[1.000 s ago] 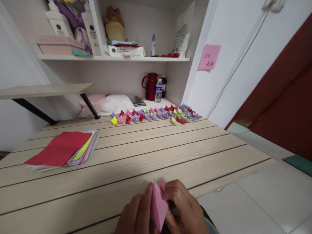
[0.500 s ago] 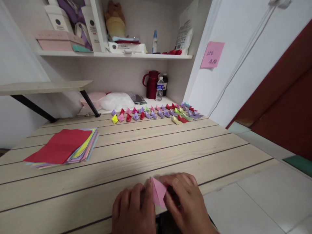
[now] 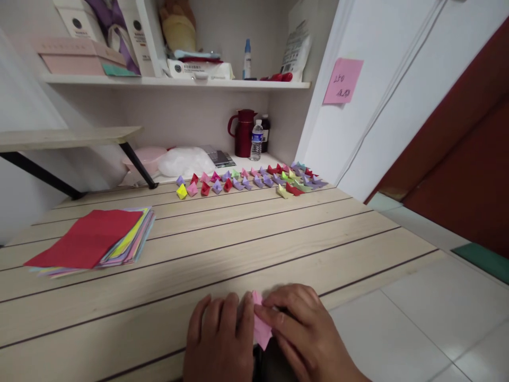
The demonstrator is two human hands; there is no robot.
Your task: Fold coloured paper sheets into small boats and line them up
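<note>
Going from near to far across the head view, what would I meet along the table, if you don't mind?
Both hands, left hand and right hand, pressing the pink paper → stack of coloured sheets → rows of folded paper boats → red jug.

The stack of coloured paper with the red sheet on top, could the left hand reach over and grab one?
Probably yes. The left hand is pressing the pink paper with the right hand, but only bare table lies between it and the stack of coloured paper.
</note>
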